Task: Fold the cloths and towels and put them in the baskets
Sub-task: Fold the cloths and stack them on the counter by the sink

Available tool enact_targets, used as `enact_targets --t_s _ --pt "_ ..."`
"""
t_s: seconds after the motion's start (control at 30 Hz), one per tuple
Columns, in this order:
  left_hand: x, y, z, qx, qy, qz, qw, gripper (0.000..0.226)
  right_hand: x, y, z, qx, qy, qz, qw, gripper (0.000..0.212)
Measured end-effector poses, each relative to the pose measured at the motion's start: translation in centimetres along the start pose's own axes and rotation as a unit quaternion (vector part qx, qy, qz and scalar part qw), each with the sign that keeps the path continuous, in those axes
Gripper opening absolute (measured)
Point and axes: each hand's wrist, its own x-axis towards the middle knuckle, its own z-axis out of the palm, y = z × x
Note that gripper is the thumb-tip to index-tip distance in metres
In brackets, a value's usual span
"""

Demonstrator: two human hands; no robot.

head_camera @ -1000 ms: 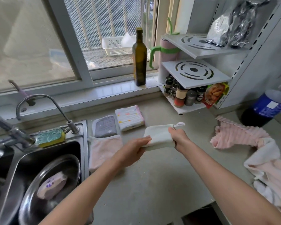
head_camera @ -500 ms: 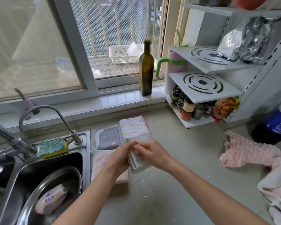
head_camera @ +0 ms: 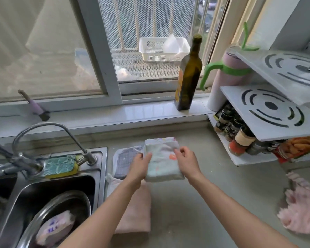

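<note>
A folded white cloth (head_camera: 162,161) with small coloured prints lies between my hands at the back of the counter, on top of another folded printed cloth whose edge (head_camera: 166,139) shows behind it. My left hand (head_camera: 140,164) grips its left side and my right hand (head_camera: 187,161) its right side. A folded grey checked cloth (head_camera: 123,160) lies just left of it. A folded pink towel (head_camera: 135,212) lies in front, partly under my left forearm. A crumpled pink towel (head_camera: 301,210) lies unfolded at the right edge. A white basket (head_camera: 150,51) stands outside the window.
A steel sink (head_camera: 43,194) with a bowl, tap (head_camera: 48,133) and sponge (head_camera: 61,167) is at the left. A dark green bottle (head_camera: 188,74) stands on the sill. A grey rack (head_camera: 268,111) with spice jars (head_camera: 240,138) fills the right back corner.
The white cloth went from stretched between both hands to folded small, then was carried back and left onto the printed cloth. The camera moved closer to the window.
</note>
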Motion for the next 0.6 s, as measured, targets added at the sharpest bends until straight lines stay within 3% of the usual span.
enact_targets --t_s 0.07,0.17,0.33,0.5,0.6 --pt "1.9 1.0 0.9 0.110 0.077 0.069 0.989 0.024 2.4 -0.4 0.8 -0.043 0.010 -0.018 0.999 0.014" --pt "4.5 2.0 2.3 0.181 0.117 0.117 0.970 0.030 5.4 -0.8 1.1 -0.114 0.040 -0.062 0.991 0.014" --pt "7.0 -0.1 3.2 0.271 0.137 0.098 0.948 0.038 8.2 0.6 1.9 -0.205 0.009 -0.098 0.974 0.015" --pt "7.7 -1.3 3.5 0.291 0.126 0.080 0.945 0.042 9.3 3.3 2.4 -0.239 -0.023 -0.119 0.963 0.029" --pt "8.3 -2.0 3.2 0.279 0.108 0.088 0.950 0.040 9.1 4.3 2.8 -0.256 0.017 -0.175 0.950 0.032"
